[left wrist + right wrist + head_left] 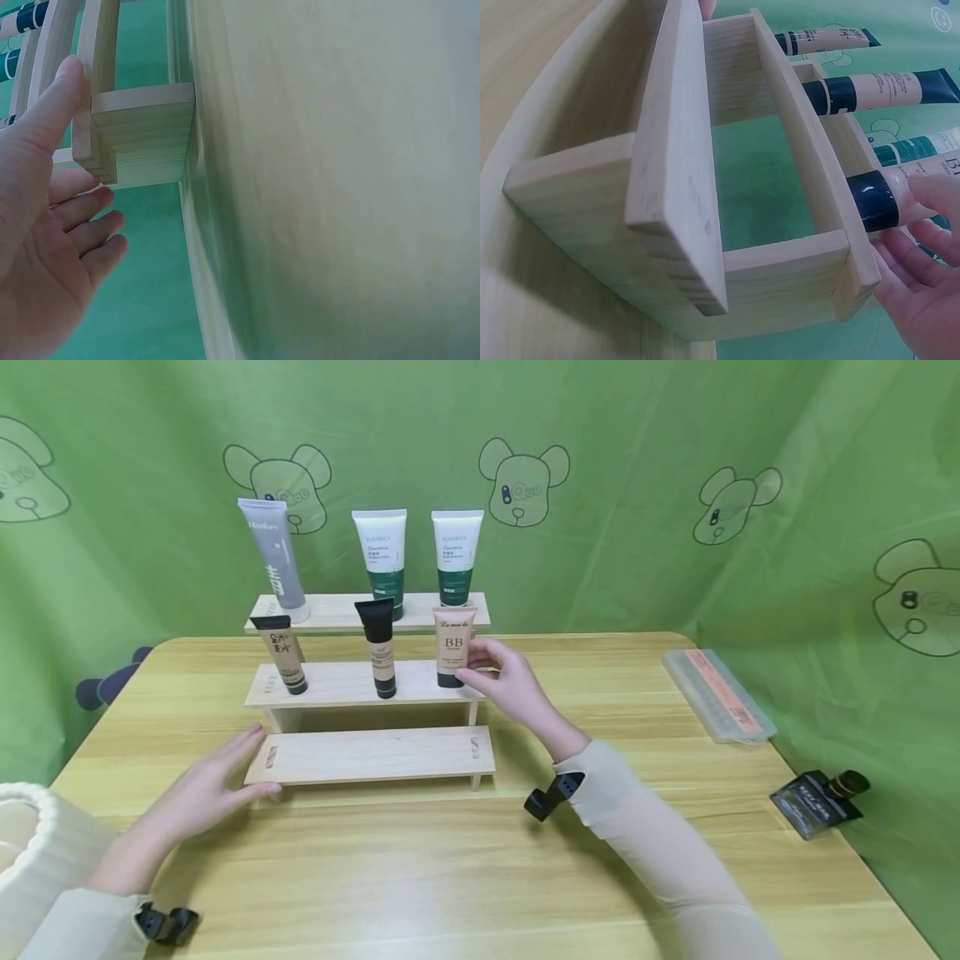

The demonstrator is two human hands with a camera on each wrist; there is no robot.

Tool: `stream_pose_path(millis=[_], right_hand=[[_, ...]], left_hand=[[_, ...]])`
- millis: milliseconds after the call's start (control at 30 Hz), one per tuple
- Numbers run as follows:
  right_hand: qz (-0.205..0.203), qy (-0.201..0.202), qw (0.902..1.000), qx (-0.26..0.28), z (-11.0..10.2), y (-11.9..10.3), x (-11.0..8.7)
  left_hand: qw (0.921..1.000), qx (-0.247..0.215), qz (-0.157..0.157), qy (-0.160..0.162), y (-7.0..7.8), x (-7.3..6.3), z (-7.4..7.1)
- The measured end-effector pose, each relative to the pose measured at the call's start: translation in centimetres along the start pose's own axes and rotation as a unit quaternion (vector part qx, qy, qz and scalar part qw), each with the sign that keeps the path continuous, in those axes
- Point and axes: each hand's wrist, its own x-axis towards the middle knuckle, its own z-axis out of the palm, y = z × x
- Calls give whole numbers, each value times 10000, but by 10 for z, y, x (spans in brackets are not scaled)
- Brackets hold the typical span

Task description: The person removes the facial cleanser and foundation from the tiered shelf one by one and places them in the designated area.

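Note:
A three-step wooden stand (367, 756) holds cosmetic tubes on its two upper steps. At the right of the middle step, my right hand (513, 685) pinches a pinkish BB cream tube (453, 639) near its black cap, which is down on the step. My left hand (202, 793) grips the left end of the lowest step, thumb at the front corner and fingers at the rear. A black-capped beige tube (382, 658) stands mid-step, and another beige tube (283, 652) leans at the left. On the top step are a grey tube (276, 552) and two white-and-green tubes (384, 547).
A clear plastic case (716, 697) lies at the table's right side, with a dark glass bottle (813, 802) nearer the front. At the left front edge is a white ribbed container (45, 852). A green curtain (615, 527) hangs behind the table.

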Motion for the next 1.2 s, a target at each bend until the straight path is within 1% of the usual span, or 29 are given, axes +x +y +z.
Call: stream_pose_path(millis=[233,433,700,833,967,1200], right_hand=[[150,106,9996,-227,1,-2,1],[147,92,9993,-336,1,-3,2],[231,68,9986,-473,-3,-7,-2],[287,88,9981,-532,-8,-9,-6],[240,172,9978,-588,-17,-11,-9],[217,395,9972,-590,-43,-12,-14]], left_hand=[[10000,45,-66,-40,1,0,-1],[9998,75,-148,-93,2,1,-4],[9997,124,-164,-140,4,2,-6],[9996,128,-192,-181,6,4,-7],[9995,146,-210,-200,6,5,-7],[9994,153,-220,-214,8,5,-7]])
